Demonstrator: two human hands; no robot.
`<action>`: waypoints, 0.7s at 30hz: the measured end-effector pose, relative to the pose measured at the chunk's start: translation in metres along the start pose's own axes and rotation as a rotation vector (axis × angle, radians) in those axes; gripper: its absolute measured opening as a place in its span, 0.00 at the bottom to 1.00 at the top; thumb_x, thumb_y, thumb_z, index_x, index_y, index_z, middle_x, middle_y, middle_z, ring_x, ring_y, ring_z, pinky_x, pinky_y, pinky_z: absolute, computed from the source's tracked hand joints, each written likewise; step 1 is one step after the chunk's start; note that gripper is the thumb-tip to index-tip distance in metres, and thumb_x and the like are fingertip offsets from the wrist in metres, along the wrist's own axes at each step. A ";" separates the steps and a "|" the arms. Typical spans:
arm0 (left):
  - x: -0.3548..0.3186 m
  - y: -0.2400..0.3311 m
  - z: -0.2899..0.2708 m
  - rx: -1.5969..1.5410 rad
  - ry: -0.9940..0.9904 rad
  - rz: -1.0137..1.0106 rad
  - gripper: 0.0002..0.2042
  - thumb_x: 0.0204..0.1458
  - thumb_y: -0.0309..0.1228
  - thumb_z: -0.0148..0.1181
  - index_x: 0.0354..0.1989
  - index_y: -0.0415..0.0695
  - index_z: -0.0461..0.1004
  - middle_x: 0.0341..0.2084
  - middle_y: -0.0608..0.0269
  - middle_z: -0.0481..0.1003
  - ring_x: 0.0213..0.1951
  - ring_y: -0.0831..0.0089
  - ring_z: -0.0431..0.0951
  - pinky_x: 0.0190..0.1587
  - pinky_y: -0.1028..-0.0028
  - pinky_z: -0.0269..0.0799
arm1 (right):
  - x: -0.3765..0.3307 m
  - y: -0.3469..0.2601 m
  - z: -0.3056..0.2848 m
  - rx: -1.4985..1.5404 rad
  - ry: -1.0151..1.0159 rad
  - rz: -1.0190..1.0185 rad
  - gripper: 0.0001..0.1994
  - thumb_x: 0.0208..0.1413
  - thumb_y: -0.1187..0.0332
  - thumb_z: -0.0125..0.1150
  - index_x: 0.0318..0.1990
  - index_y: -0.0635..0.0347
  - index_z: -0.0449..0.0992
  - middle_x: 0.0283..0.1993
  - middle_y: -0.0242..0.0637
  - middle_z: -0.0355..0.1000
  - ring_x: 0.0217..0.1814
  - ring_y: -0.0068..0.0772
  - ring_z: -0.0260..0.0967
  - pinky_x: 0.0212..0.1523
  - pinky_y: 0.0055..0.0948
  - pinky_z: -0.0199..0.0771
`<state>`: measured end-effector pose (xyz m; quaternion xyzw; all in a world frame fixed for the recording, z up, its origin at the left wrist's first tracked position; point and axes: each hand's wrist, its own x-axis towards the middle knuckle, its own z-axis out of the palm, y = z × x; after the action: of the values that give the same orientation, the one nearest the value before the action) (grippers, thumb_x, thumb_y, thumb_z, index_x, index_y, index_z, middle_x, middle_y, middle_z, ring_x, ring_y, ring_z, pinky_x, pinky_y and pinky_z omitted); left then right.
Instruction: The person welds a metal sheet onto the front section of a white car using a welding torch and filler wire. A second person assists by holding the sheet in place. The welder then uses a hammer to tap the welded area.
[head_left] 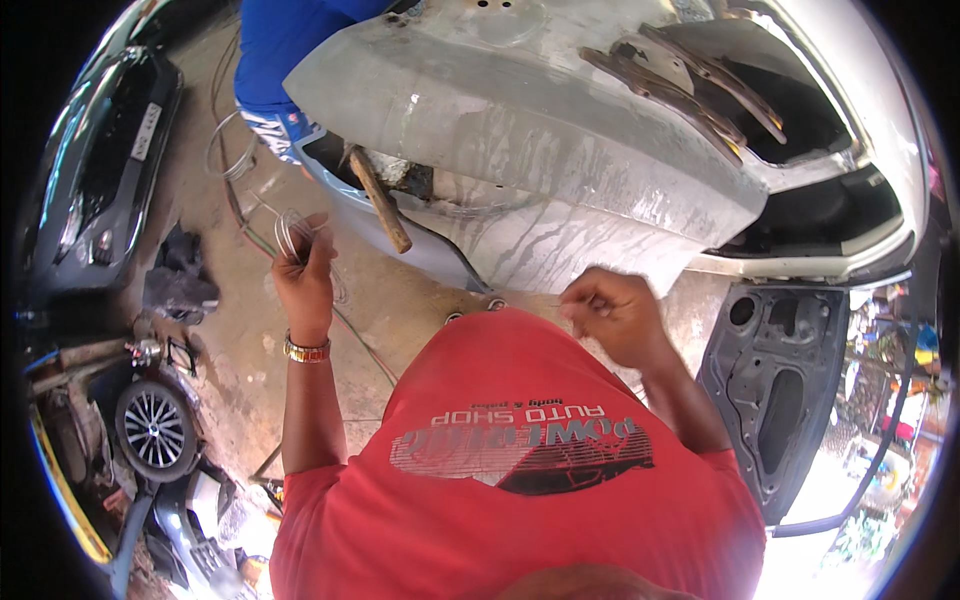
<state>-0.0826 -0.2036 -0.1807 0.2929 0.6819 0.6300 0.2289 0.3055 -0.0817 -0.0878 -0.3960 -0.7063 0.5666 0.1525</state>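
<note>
My left hand (304, 285), with a gold watch (306, 350) at the wrist, is closed round a small coil of thin pale wire (288, 232). It is held up over the floor, left of the bodywork. In front of my red shirt, my right hand (618, 318) is raised with its fingers pinched together. Whatever they hold, if anything, is too fine to make out. Beyond both hands lies a grey, stained car body panel (540, 150). A wooden stick (378, 200) juts from the gap along its near edge.
Dark wooden pieces (670, 95) lie across the panel's right part. Someone in blue (285, 60) stands at far left. A dark car (100, 170) is on the left, with a wheel (154, 430) nearer. Hoses (240, 215) cross the floor. A grey door shell (775, 390) stands right.
</note>
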 end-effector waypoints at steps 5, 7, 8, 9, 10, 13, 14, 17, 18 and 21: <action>-0.012 0.017 -0.030 0.115 0.116 -0.159 0.10 0.65 0.30 0.66 0.50 0.38 0.84 0.30 0.73 0.77 0.31 0.83 0.74 0.35 0.78 0.68 | 0.026 0.045 0.012 -0.228 -0.227 -0.007 0.15 0.62 0.58 0.72 0.39 0.63 0.83 0.29 0.39 0.77 0.30 0.27 0.77 0.33 0.33 0.75; -0.001 0.017 -0.042 0.138 0.087 -0.159 0.11 0.65 0.31 0.66 0.50 0.38 0.84 0.29 0.72 0.77 0.31 0.83 0.74 0.35 0.77 0.69 | 0.039 0.044 0.021 -0.266 -0.252 -0.125 0.17 0.64 0.57 0.72 0.34 0.66 0.82 0.27 0.40 0.75 0.27 0.24 0.73 0.29 0.32 0.70; 0.005 0.014 -0.053 0.174 0.080 -0.141 0.12 0.65 0.32 0.66 0.50 0.38 0.84 0.29 0.72 0.77 0.31 0.82 0.74 0.35 0.76 0.69 | 0.044 0.038 0.026 -0.305 -0.287 -0.118 0.15 0.64 0.59 0.71 0.37 0.65 0.83 0.32 0.40 0.78 0.31 0.26 0.76 0.33 0.31 0.74; 0.015 0.012 -0.056 0.186 0.067 -0.112 0.12 0.65 0.33 0.65 0.50 0.38 0.84 0.29 0.72 0.77 0.31 0.82 0.74 0.35 0.76 0.69 | 0.049 0.035 0.031 -0.297 -0.290 -0.093 0.15 0.63 0.58 0.71 0.39 0.64 0.83 0.34 0.42 0.79 0.34 0.32 0.77 0.36 0.33 0.76; 0.024 0.011 -0.061 0.172 0.062 -0.103 0.12 0.66 0.33 0.64 0.52 0.39 0.83 0.28 0.73 0.76 0.29 0.84 0.71 0.33 0.78 0.66 | 0.054 0.032 0.038 -0.287 -0.289 -0.066 0.15 0.62 0.58 0.71 0.41 0.63 0.83 0.36 0.43 0.80 0.37 0.39 0.79 0.39 0.36 0.78; 0.057 0.006 -0.076 0.142 0.008 -0.089 0.12 0.68 0.33 0.62 0.54 0.41 0.81 0.27 0.74 0.74 0.26 0.87 0.67 0.29 0.81 0.60 | 0.066 0.024 0.066 -0.245 -0.233 0.014 0.16 0.61 0.56 0.71 0.45 0.61 0.83 0.40 0.45 0.82 0.42 0.45 0.81 0.43 0.39 0.80; 0.068 0.005 -0.083 0.145 -0.021 -0.089 0.12 0.68 0.33 0.62 0.54 0.41 0.81 0.28 0.74 0.74 0.27 0.87 0.67 0.29 0.81 0.60 | 0.070 0.022 0.076 -0.226 -0.203 0.041 0.16 0.61 0.56 0.71 0.45 0.61 0.83 0.41 0.44 0.82 0.42 0.45 0.82 0.44 0.40 0.81; 0.100 -0.022 -0.106 -0.078 -0.086 -0.158 0.12 0.65 0.32 0.62 0.52 0.40 0.81 0.30 0.69 0.77 0.30 0.82 0.72 0.31 0.78 0.64 | 0.081 0.032 0.115 -0.270 -0.123 0.144 0.18 0.62 0.54 0.70 0.48 0.60 0.82 0.43 0.44 0.83 0.45 0.45 0.82 0.47 0.42 0.81; 0.110 -0.032 -0.112 -0.193 -0.094 -0.192 0.12 0.64 0.31 0.61 0.51 0.39 0.81 0.31 0.67 0.78 0.31 0.80 0.74 0.32 0.78 0.66 | 0.092 0.031 0.130 -0.311 -0.110 0.164 0.18 0.62 0.54 0.70 0.49 0.60 0.82 0.44 0.44 0.83 0.46 0.46 0.82 0.48 0.43 0.81; 0.111 -0.035 -0.132 -0.411 -0.329 -0.396 0.10 0.63 0.30 0.60 0.51 0.41 0.77 0.33 0.64 0.78 0.31 0.79 0.74 0.31 0.79 0.66 | 0.086 0.026 0.176 -0.431 -0.060 0.245 0.19 0.61 0.55 0.71 0.51 0.60 0.81 0.45 0.45 0.83 0.48 0.47 0.82 0.49 0.44 0.81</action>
<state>-0.2567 -0.2236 -0.1957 0.1999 0.5379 0.6420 0.5085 0.1437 -0.1375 -0.1863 -0.4852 -0.7617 0.4286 -0.0264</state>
